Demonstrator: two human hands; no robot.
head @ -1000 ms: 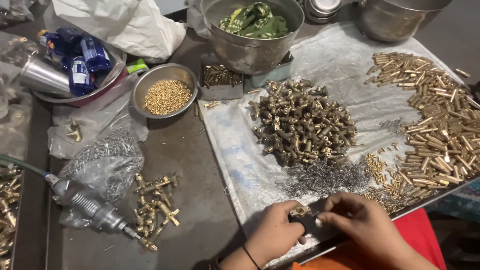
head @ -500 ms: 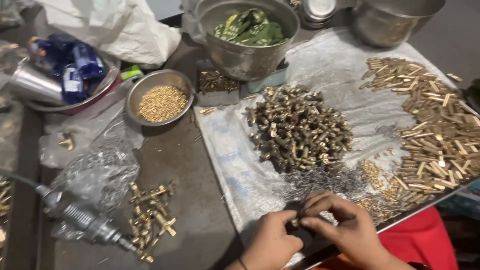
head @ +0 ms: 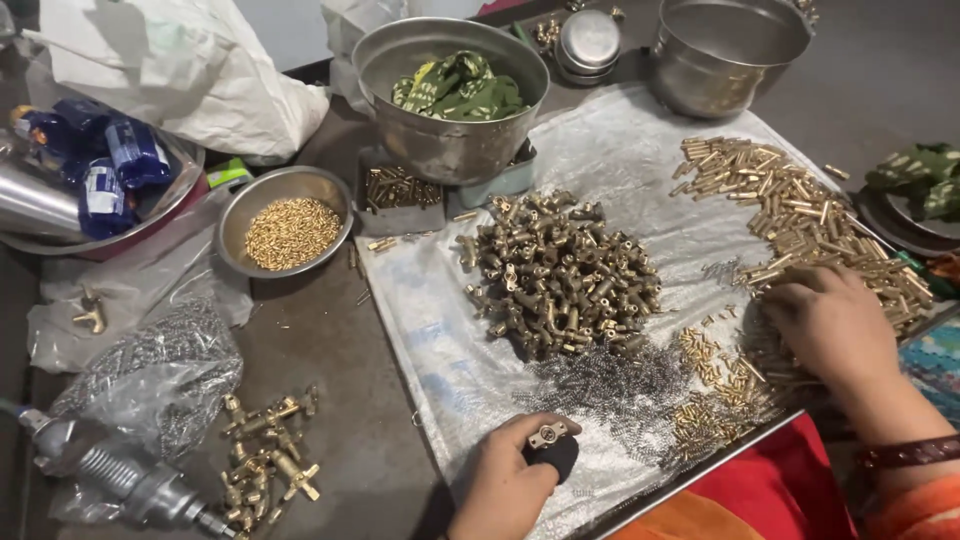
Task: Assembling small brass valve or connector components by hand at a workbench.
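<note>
At the bottom centre the left hand (head: 505, 480) pinches a small brass fitting (head: 546, 434), while the right hand (head: 830, 325) rests spread, holding nothing visible, on brass pins (head: 800, 215) at right.

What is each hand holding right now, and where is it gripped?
The left hand pinches a small brass fitting by its sides, against a black holder. The right hand rests on brass tubes; no hold is visible.
</note>
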